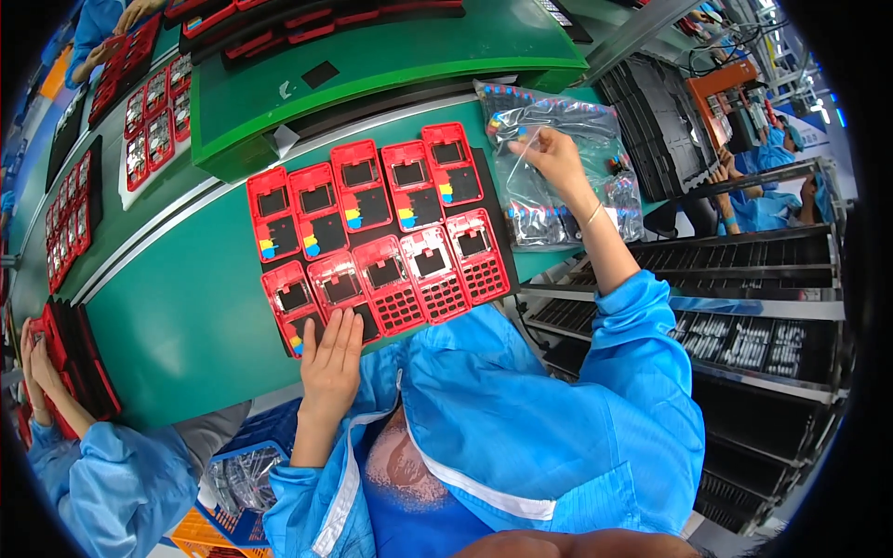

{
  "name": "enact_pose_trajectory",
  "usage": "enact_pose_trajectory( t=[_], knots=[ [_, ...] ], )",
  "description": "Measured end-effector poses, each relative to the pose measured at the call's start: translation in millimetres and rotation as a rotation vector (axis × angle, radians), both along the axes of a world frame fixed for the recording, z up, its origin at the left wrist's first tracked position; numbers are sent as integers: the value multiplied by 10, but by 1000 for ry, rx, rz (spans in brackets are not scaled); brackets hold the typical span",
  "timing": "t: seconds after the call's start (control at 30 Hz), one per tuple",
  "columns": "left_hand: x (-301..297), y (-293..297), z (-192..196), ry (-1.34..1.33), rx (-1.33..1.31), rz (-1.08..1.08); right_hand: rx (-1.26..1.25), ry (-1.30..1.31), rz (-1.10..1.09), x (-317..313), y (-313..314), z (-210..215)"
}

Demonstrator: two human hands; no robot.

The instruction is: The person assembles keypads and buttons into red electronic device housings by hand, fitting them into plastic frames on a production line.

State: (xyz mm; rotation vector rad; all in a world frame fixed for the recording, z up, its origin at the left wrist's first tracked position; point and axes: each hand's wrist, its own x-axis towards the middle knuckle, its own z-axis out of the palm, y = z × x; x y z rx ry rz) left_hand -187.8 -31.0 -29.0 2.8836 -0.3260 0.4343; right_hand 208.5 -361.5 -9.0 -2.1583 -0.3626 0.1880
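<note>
Ten red housings (377, 249) lie left of my right hand (556, 163), pinching a clear bag (530, 192); my left hand (333, 363) rests flat on them.

Lighting: bright, cool, fairly even; shadows soft. Glare: white glints on the clear plastic bag (526, 200) and red casings (379, 253). Distortion: strong fisheye — shelving (763, 407) bowed at right, corners black. Focus: centre crisp — rim softer.
</note>
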Motion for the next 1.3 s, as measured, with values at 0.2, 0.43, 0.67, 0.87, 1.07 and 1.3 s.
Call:
enact_pose_trajectory(
  t=[0.2,0.43,0.67,0.87,1.07,1.3],
  knots=[
    [58,-105,-13,47,-11,123,287,161,-82,8,138,-101],
    [29,-57,-62,-5,-58,90,249,-86,40,-36,210,-77],
    [67,-73,23,-12,-39,93,90,8,57,-25,56,146],
    [82,-120,37,46,-84,119,-398,-478,-166,-593,-121,790],
    [130,-53,106,54,21,65,-170,-646,-62,-1330,287,1183],
    [122,-38,197,130,56,68,97,-258,461,-1870,865,1079]
  ],
)
